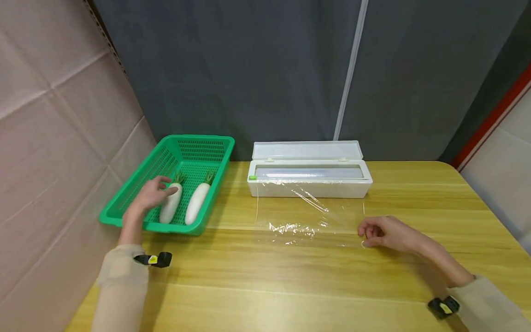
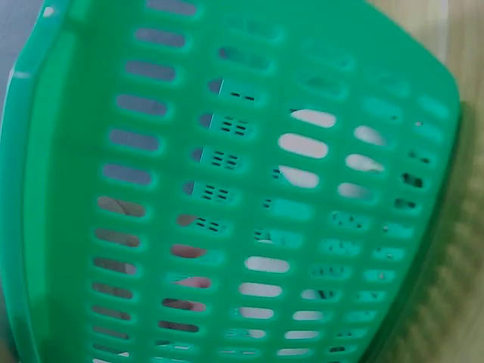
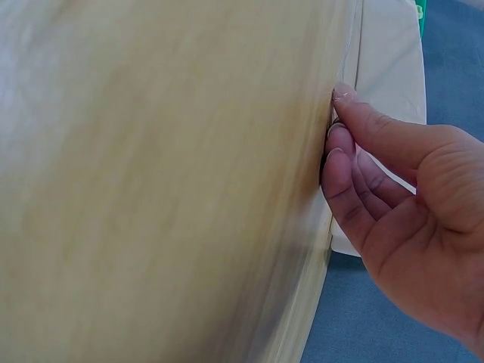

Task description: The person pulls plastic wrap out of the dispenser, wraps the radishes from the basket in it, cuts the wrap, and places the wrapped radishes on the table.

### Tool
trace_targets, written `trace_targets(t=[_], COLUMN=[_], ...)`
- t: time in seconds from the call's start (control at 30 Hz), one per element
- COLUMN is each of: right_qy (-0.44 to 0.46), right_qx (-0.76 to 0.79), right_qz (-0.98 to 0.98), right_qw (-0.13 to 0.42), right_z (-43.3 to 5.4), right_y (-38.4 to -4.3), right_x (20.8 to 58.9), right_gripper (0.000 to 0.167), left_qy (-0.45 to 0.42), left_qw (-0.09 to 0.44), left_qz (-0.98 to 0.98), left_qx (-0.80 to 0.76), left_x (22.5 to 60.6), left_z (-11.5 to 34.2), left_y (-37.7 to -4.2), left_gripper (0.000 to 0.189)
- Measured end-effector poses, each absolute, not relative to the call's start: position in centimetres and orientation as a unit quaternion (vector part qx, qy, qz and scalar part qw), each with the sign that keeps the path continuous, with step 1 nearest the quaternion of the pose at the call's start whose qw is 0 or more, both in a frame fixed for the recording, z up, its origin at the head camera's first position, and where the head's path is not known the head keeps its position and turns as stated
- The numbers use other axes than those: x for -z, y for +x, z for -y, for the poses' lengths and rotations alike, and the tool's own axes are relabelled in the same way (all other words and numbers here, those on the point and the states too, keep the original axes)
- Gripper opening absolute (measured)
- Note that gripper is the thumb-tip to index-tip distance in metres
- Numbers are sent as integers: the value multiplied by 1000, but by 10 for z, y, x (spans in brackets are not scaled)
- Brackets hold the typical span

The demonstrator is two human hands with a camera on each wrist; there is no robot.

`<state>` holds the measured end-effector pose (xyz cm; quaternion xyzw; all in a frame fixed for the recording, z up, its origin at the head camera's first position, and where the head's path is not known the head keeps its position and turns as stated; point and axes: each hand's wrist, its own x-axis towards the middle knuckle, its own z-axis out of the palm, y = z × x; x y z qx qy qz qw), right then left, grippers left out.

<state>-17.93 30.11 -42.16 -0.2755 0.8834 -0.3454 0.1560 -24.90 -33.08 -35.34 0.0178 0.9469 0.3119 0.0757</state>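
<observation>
My left hand (image 1: pixel 152 194) is over the left white radish (image 1: pixel 170 205) in the green basket (image 1: pixel 229 177), thumb across its upper part and fingers loosely bent; whether it touches the radish I cannot tell. A second white radish (image 1: pixel 197 203) lies beside it, leafy stubs toward the back. In the left wrist view the basket's slotted wall (image 2: pixel 227 227) hides most of that hand. At the right, my right hand (image 1: pixel 387 234) pinches the near right corner of clear cling film (image 1: pixel 298 226) between thumb and fingers. This film stretches from the white dispenser box (image 1: pixel 309 189).
The box's lid (image 1: pixel 307 150) stands raised at the back, and a green slider (image 1: pixel 252 177) sits at the left of its front edge. A grey curtain (image 1: pixel 249 69) hangs behind the wooden table (image 1: pixel 257 295). Pinkish sheeting (image 1: pixel 54 152) borders the left side.
</observation>
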Motion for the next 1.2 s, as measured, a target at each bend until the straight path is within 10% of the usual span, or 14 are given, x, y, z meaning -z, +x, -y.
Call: trace_targets(t=[0.33,1.2], right_qy=[-276,-279], right_qx=[347,339], right_qz=[-883,-885], right_qw=[154,152], right_z=[-300,-300], right_y=[-177,-178], right_x=[422,421], right_gripper=[18,17], left_qy=[-17,-63], left_qw=[170,208], left_qz=[-932,-935], left_qx=[-321,-282], left_x=[356,358], left_z=[341,343], left_y=[-254,-250], left_gripper=[75,56])
